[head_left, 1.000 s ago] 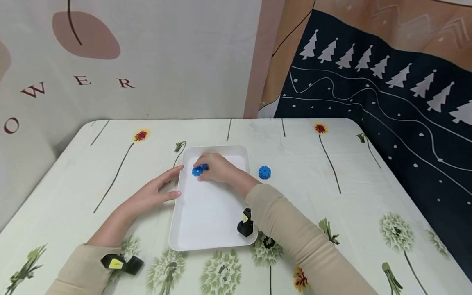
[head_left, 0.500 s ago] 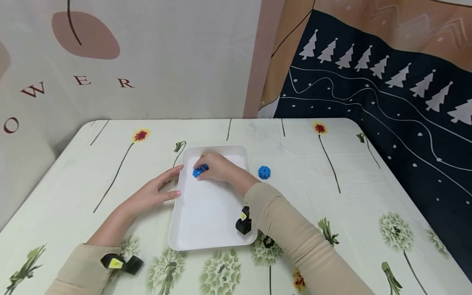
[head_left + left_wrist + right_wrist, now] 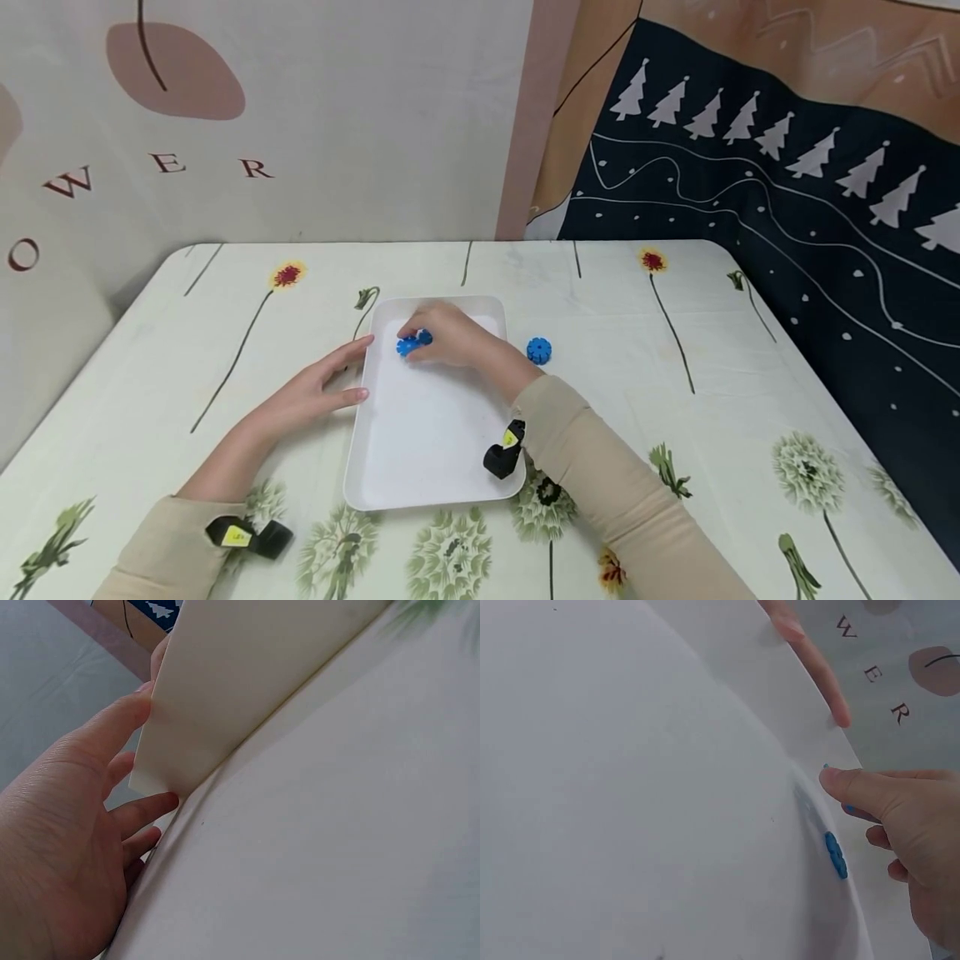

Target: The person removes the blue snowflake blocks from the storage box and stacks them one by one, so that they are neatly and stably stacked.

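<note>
My right hand point(image 3: 450, 335) is over the far part of a white tray point(image 3: 427, 450), pinching a blue notched disc point(image 3: 406, 347) between thumb and forefinger. Most of this disc is covered by the fingers in the right wrist view, where only bits of blue show. Another blue disc point(image 3: 836, 855) lies in the tray close to its wall, below the hand. Along the tray's left side, my left hand point(image 3: 311, 392) has its fingers extended, their tips at the outer wall point(image 3: 202, 690).
Right of the tray, a blue notched piece point(image 3: 538, 351), thick like a stack of discs, lies on the flower-print tablecloth point(image 3: 600, 317). A pale printed backdrop point(image 3: 375, 125) stands behind the table. Dark fabric with trees point(image 3: 712, 167) hangs at the right.
The right hand has shifted slightly right and away, with the pinched disc. My left hand and the tray stay in place.
</note>
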### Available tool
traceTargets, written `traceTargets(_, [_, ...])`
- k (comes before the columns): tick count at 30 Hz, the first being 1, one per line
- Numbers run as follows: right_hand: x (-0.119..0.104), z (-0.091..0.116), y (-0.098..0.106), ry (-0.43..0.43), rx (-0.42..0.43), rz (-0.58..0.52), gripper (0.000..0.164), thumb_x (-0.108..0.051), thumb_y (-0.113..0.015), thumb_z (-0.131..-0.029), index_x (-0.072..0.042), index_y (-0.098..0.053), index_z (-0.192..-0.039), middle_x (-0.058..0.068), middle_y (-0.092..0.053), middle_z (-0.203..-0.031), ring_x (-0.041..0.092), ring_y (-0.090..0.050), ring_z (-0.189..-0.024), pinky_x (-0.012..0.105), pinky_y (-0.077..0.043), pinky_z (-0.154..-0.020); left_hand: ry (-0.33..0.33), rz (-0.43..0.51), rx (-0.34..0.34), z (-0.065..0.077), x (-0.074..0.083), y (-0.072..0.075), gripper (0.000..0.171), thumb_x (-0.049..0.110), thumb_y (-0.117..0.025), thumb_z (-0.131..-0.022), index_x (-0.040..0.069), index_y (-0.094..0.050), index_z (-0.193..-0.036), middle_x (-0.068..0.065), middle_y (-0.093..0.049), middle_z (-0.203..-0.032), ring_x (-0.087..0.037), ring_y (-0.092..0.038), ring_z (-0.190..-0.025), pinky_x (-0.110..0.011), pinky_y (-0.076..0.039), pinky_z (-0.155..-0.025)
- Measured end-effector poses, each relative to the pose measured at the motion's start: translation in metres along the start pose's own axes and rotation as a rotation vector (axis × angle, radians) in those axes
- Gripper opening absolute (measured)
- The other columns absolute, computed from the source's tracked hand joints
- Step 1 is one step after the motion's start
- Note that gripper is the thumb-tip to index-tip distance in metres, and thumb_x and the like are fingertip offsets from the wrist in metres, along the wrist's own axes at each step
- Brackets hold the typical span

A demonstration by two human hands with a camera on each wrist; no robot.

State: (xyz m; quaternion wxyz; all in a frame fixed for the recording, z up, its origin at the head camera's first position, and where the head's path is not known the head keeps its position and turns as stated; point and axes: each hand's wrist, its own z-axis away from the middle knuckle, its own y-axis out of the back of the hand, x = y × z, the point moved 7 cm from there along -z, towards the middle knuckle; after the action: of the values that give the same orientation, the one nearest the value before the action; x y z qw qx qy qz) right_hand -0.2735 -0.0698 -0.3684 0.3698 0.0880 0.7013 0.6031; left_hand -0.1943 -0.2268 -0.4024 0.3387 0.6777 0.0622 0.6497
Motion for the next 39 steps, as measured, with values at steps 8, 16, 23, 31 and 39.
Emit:
traceTargets(8, [-0.008, 0.014, 0.017, -0.027, 0.023, -0.047, 0.037, -0.027, -0.070, -0.089, -0.015, -0.066, -0.124, 0.002, -0.059, -0.125, 0.017, -0.048, -0.116, 0.029, -0.037, -0.100, 0.011, 0.007, -0.001, 0.001, 0.000, 0.000, 0.076, 0.029, -0.068, -0.090, 0.023, -0.026, -0.153, -0.016, -0.028, -0.153, -0.039, -0.024, -0.138, -0.063, -0.021, -0.105])
traceTargets(16, [-0.013, 0.031, 0.035, 0.022, 0.115, -0.130, 0.035, -0.023, -0.070, -0.089, -0.012, -0.067, -0.122, 0.002, -0.061, -0.123, 0.015, -0.049, -0.109, 0.025, -0.041, -0.090, 0.019, 0.000, 0.003, 0.000, -0.002, 0.000, 0.076, 0.034, -0.068, -0.090, 0.025, -0.025, -0.153, -0.015, -0.028, -0.153, -0.038, -0.024, -0.139, -0.064, -0.021, -0.104])
traceTargets(23, [-0.019, 0.047, 0.048, 0.075, 0.175, -0.146, 0.032, -0.020, -0.070, -0.089, -0.008, -0.068, -0.120, 0.002, -0.062, -0.121, 0.015, -0.048, -0.106, 0.021, -0.041, -0.086, 0.027, -0.010, 0.007, 0.000, -0.002, 0.001, 0.077, 0.033, -0.069, -0.090, 0.024, -0.026, -0.153, -0.016, -0.030, -0.152, -0.038, -0.024, -0.139, -0.065, -0.020, -0.104])
traceTargets(31, [-0.019, 0.070, 0.058, 0.158, 0.253, -0.168, 0.032, -0.011, -0.073, -0.086, -0.004, -0.070, -0.116, 0.005, -0.063, -0.118, 0.016, -0.049, -0.103, 0.022, -0.042, -0.082, 0.019, 0.004, 0.010, 0.001, 0.000, 0.002, 0.077, 0.028, -0.070, -0.089, 0.022, -0.027, -0.152, -0.017, -0.031, -0.151, -0.038, -0.024, -0.139, -0.063, -0.020, -0.105])
traceTargets(39, [-0.013, 0.092, 0.066, 0.173, 0.302, -0.179, 0.031, -0.008, -0.074, -0.084, -0.002, -0.070, -0.114, 0.007, -0.063, -0.116, 0.017, -0.050, -0.101, 0.026, -0.045, -0.081, 0.015, 0.011, 0.008, 0.001, 0.000, 0.001, 0.077, 0.028, -0.070, -0.089, 0.022, -0.026, -0.153, -0.016, -0.028, -0.153, -0.038, -0.022, -0.139, -0.064, -0.019, -0.105])
